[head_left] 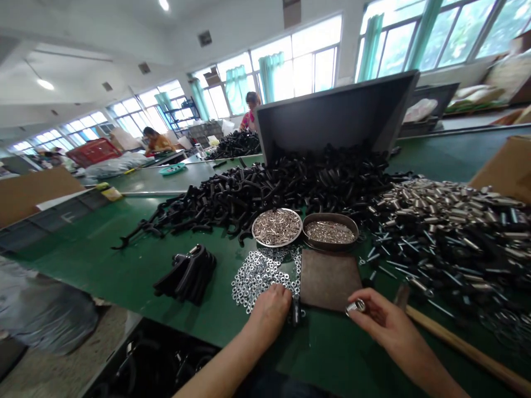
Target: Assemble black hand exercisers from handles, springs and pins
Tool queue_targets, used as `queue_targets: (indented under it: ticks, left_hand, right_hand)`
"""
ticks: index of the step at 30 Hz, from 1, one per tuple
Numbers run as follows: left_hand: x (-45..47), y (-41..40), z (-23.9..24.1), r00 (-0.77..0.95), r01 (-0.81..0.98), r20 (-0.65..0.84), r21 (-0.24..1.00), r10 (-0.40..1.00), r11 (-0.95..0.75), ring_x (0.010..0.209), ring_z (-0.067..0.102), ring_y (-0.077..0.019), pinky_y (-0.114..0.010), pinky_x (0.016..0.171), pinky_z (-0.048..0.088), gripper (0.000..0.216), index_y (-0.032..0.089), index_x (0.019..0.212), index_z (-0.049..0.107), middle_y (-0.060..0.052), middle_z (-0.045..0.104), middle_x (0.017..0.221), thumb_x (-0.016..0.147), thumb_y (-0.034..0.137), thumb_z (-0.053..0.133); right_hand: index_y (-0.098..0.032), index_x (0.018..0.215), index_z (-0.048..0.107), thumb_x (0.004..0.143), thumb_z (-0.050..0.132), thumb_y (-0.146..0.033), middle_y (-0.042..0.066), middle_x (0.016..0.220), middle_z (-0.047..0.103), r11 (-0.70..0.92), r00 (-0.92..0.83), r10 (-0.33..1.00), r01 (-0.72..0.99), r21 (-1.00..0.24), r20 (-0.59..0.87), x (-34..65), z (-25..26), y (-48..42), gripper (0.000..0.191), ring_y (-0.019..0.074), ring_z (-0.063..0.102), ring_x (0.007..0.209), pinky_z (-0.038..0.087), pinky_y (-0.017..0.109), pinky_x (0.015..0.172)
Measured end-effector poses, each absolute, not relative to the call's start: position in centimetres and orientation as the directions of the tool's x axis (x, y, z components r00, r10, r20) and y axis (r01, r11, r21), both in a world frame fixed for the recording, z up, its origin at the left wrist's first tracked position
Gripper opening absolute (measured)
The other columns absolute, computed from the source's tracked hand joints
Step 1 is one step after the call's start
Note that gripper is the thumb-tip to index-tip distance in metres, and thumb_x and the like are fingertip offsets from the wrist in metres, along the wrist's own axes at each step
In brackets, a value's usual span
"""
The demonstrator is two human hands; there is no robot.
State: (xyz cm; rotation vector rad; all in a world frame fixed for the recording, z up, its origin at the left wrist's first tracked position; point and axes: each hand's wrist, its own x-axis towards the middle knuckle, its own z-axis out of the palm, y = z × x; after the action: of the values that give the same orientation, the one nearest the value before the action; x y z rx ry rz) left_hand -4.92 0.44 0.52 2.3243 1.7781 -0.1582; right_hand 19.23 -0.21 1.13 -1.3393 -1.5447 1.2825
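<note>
The flat square brown plate (331,279), material unclear, looks matt. Left of it gleam silver ring-shaped metal nuts (253,277); at its near right corner, a glossy silver metal cylinder (355,307). Behind it, semi-glossy, curved black plastic-looking parts (249,190); right of it, a smooth, straight tan wooden handle (468,347).

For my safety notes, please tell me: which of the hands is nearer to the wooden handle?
Right. The right hand is close beside the wooden handle; the left hand is farther off, at the metal nuts.

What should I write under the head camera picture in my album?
Left hand at a pile of metal nuts, right hand holding a shiny metal piece, over a green table.
</note>
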Motion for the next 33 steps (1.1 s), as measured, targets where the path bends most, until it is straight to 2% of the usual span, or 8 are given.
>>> queue_targets:
  ticks: [3,6,9,11,17,24,30,33]
  left_hand:
    - [-5.4,0.4,0.4,0.214,0.965,-0.146,0.188,0.966,-0.185,0.092,0.059,-0.0229,-0.034,0.079,0.046,0.024,0.015,0.091,0.063,-0.013,0.062,0.096,0.08,0.005,0.044]
    - [-5.4,-0.1,0.9,0.105,0.884,-0.01,0.459,0.994,-0.089,0.088,0.061,-0.0204,-0.032,0.08,0.046,0.025,0.016,0.09,0.066,-0.01,0.064,0.093,0.075,0.005,0.049]
    - [-4.2,-1.2,1.6,-0.018,0.536,-0.061,0.842,0.998,0.061,0.079,0.064,-0.0188,-0.03,0.074,0.048,0.023,0.016,0.097,0.067,-0.006,0.068,0.085,0.077,0.018,0.057]
    - [-2.9,-2.0,1.8,-0.032,0.225,-0.222,0.948,0.975,0.223,0.073,0.066,-0.0187,-0.03,0.072,0.05,0.027,0.015,0.099,0.067,-0.005,0.069,0.079,0.075,0.027,0.063]
    - [-0.3,-2.9,1.6,0.015,-0.151,-0.309,0.94,0.951,0.307,0.071,0.065,-0.0156,-0.026,0.071,0.05,0.024,0.014,0.088,0.071,-0.004,0.07,0.077,0.069,0.027,0.069]
    - [-0.8,-2.5,1.5,0.069,-0.06,-0.332,0.94,0.941,0.336,0.071,0.065,-0.0184,-0.029,0.07,0.051,0.023,0.013,0.088,0.07,-0.006,0.069,0.076,0.07,0.027,0.067]
    - [-0.6,-2.5,1.2,0.071,0.253,-0.01,0.968,0.997,-0.008,0.076,0.06,-0.0161,-0.027,0.071,0.047,0.016,0.019,0.085,0.07,-0.005,0.065,0.085,0.074,0.028,0.064]
    - [0.4,-2.5,0.7,0.032,0.055,-0.284,0.958,0.958,0.282,0.054,0.047,-0.0093,-0.021,0.05,0.038,0.022,0.016,0.084,0.064,0.001,0.053,0.062,0.074,0.036,0.064]
  right_hand:
    - [-0.021,0.092,0.058,0.077,0.061,-0.043,0.0,0.069,0.057,-0.053,-0.239,0.966,0.193,-0.98,-0.099,19.2,1.1,-0.8,0.027,0.0132,0.054,0.061,0.044,0.024,0.051]
    - [-0.02,0.094,0.054,0.081,0.058,-0.041,-0.002,0.069,0.054,-0.097,-0.282,0.953,0.063,-0.993,-0.111,18.7,1.1,-1.1,0.025,0.0093,0.047,0.052,0.038,0.022,0.045]
    - [-0.02,0.092,0.051,0.08,0.059,-0.042,-0.001,0.073,0.054,-0.135,-0.326,0.939,-0.047,-0.99,-0.112,17.5,1.4,-1.2,0.026,0.0081,0.046,0.05,0.037,0.022,0.044]
    - [-0.02,0.091,0.051,0.08,0.06,-0.042,-0.002,0.072,0.053,-0.145,-0.358,0.928,-0.076,-0.986,-0.109,16.7,1.7,-1.2,0.026,0.007,0.044,0.049,0.036,0.022,0.044]
    - [-0.02,0.085,0.052,0.08,0.062,-0.039,-0.001,0.075,0.055,-0.149,-0.411,0.906,-0.082,-0.985,-0.103,15.8,1.6,-0.9,0.022,0.0064,0.044,0.051,0.034,0.019,0.042]
    - [-0.019,0.081,0.055,0.077,0.066,-0.033,-0.001,0.075,0.056,-0.216,-0.399,0.908,-0.186,-0.959,-0.127,15.9,0.7,-0.3,0.019,0.0082,0.05,0.055,0.039,0.021,0.044]
    - [-0.019,0.092,0.058,0.075,0.067,-0.027,0.004,0.094,0.065,-0.147,-0.304,0.946,-0.094,-0.985,-0.112,16.5,0.7,0.6,0.021,0.0176,0.062,0.088,0.05,0.033,0.08]
    - [-0.021,0.095,0.06,0.079,0.062,-0.03,0.004,0.094,0.066,-0.033,-0.234,0.971,0.107,-0.994,-0.058,17.2,1.7,0.8,0.018,0.0193,0.063,0.09,0.049,0.035,0.084]
